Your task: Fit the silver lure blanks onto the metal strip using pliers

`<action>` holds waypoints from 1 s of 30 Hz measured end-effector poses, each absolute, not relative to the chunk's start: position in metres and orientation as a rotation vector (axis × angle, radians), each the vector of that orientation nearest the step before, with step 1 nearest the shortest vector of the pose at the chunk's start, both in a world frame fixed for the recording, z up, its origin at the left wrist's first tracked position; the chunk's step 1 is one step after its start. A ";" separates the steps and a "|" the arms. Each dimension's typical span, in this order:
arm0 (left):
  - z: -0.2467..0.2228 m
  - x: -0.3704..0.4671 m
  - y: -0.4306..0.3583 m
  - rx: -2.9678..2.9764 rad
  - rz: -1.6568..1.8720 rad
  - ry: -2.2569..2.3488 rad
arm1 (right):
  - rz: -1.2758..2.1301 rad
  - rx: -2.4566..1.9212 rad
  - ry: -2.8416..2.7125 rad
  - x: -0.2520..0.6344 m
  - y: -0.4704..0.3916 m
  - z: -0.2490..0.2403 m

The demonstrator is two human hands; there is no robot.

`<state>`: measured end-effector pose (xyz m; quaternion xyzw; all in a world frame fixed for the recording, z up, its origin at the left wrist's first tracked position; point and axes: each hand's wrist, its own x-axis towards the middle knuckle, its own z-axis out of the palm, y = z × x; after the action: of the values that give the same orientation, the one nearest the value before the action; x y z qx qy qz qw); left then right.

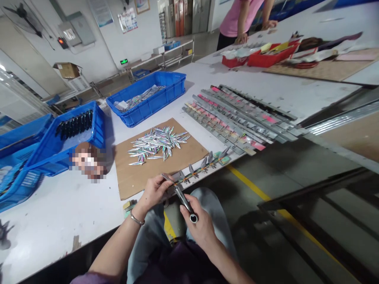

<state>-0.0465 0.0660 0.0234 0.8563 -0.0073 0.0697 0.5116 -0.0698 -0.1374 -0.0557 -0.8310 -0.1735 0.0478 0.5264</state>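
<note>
My left hand (154,192) is closed in a pinch on a slim grey leaf-shaped piece (167,178) at the near end of a narrow rack (197,176). My right hand (199,221) wraps round a dark metal tube-like tool (184,200). Its hollow end faces me, and its far end reaches the left fingertips; the exact contact there is hidden. Several grey leaf-shaped pieces (204,162) stand upright along the rack, which lies at the table's edge. Just beyond, a pile of shiny silver, fish-shaped pieces (158,142) rests on brown cardboard (126,173).
Long metal strips (231,118) lie side by side at the right. Blue bins (130,118) stand behind and left; one blue bin (97,122) holds dark pieces. Red trays (266,59) sit farther back. A person in pink (233,17) leans on the far table.
</note>
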 end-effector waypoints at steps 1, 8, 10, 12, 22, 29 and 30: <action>0.022 -0.047 0.067 2.062 0.156 -0.023 | 0.122 -1.987 -0.412 -0.070 -0.137 -0.056; 0.023 -0.048 0.067 2.113 0.178 -0.035 | 0.149 -1.997 -0.392 -0.068 -0.138 -0.052; 0.026 -0.048 0.066 2.120 0.176 -0.044 | 0.146 -1.998 -0.383 -0.067 -0.139 -0.051; 0.030 -0.048 0.065 2.134 0.171 -0.060 | 0.147 -1.988 -0.384 -0.067 -0.140 -0.050; 0.031 -0.045 0.058 2.320 0.175 -0.206 | 0.259 -1.893 -0.423 -0.066 -0.128 -0.041; 0.027 -0.046 0.059 2.387 0.171 -0.179 | 0.033 -1.981 -0.362 -0.068 -0.145 -0.045; 0.027 -0.046 0.059 2.393 0.167 -0.174 | 0.025 -1.993 -0.352 -0.067 -0.147 -0.044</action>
<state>-0.0459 0.0590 0.0266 0.9282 -0.0676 0.0649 0.3601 -0.0670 -0.1466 -0.0445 -0.8350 -0.1473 0.0105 0.5301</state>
